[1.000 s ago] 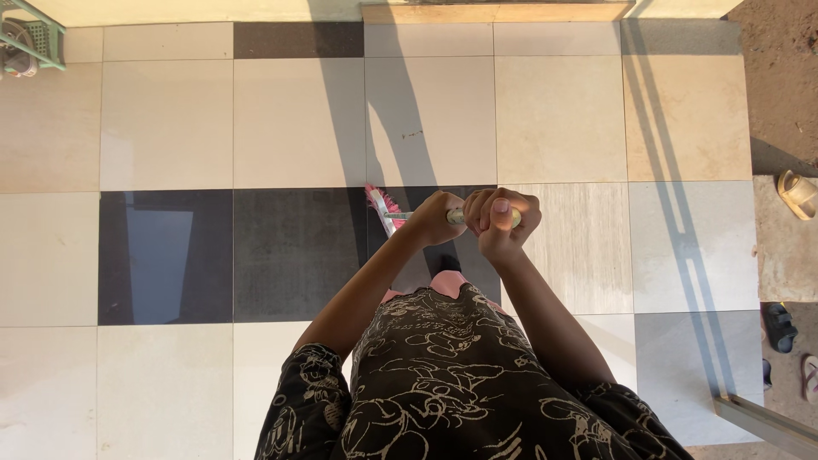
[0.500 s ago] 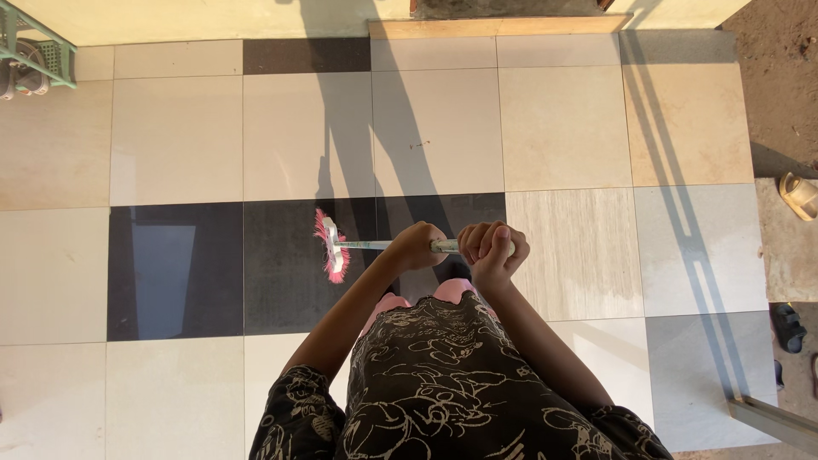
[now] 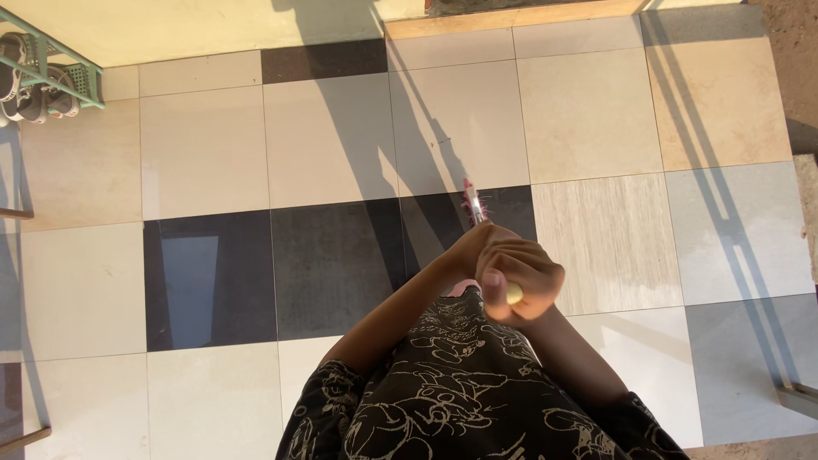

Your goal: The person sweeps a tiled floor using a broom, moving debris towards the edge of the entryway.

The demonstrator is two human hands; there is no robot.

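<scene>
Tiled floor [image 3: 204, 153] under long shadows, and the broom [image 3: 471, 201] has swung from the left back ahead, pink head now edge-on over the dark tile. Right hand [image 3: 521, 279] and left hand [image 3: 467, 251] both clench its handle.

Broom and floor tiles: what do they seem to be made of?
The broom, gripped by the left hand and right hand, shows pink bristles that look synthetic, likely plastic, given the vivid colour; its pale handle end could be plastic or coated metal. The floor tiles look like glazed ceramic or porcelain: straight grout lines, and a dark tile mirrors light.
</scene>
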